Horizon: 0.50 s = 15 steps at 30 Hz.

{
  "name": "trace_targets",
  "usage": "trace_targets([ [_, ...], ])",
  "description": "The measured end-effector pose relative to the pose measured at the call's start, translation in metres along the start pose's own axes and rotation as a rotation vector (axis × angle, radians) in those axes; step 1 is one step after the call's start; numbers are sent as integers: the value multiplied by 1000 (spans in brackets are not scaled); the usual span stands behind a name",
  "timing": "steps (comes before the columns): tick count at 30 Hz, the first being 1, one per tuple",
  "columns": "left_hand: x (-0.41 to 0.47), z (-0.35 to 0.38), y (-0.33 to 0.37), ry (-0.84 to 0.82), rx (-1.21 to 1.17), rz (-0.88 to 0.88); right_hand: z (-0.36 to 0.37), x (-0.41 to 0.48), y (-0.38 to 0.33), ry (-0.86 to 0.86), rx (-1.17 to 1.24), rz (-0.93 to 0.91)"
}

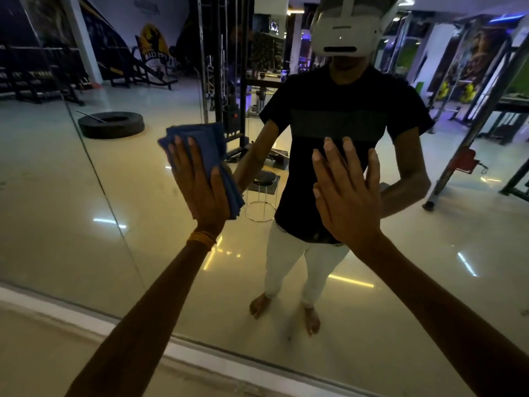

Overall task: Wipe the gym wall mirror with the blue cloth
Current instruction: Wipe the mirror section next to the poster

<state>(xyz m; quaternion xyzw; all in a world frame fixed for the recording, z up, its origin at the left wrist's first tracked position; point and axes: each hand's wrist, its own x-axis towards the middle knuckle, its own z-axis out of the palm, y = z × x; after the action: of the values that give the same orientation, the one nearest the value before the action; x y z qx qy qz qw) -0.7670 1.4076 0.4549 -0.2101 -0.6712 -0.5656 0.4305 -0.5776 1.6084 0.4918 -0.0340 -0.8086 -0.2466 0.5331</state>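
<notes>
The blue cloth [201, 136] is folded into a thick pad and lies flat against the gym wall mirror [429, 267], left of centre in the head view and at about chest height. The left hand [197, 184] covers its lower half. The fingers are straight and spread over the fabric, pressing it to the glass rather than curling round it, and the folded edges stick out above the fingertips and beside the thumb. A flat palm like this probably spreads the pressure so the whole pad drags evenly across the surface. A yellow thread band [201, 239] circles that wrist. The right hand [347, 193] holds nothing. It is open with fingers straight and close together, raised flat toward the glass beside the cloth hand, seemingly as a brace, though I cannot tell whether it actually touches. Both arms reach forward from the bottom of the frame. A thin vertical seam [100, 179] splits the mirror just left of the cloth, and a pale sill [86, 313] runs along its bottom edge. The glass reflects the person [337, 110] standing barefoot, a tyre [111, 124] lying on the shiny floor, a small round stool [262, 181] and dark weight racks behind.
</notes>
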Motion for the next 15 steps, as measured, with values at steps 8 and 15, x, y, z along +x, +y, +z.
trace_targets([
  [8,-78,4,-4,-309,117,459,0,3,-21,-2,20,18],
  [15,25,-28,-58,-38,-1,28,0,-12,-33,15,13,182],
])
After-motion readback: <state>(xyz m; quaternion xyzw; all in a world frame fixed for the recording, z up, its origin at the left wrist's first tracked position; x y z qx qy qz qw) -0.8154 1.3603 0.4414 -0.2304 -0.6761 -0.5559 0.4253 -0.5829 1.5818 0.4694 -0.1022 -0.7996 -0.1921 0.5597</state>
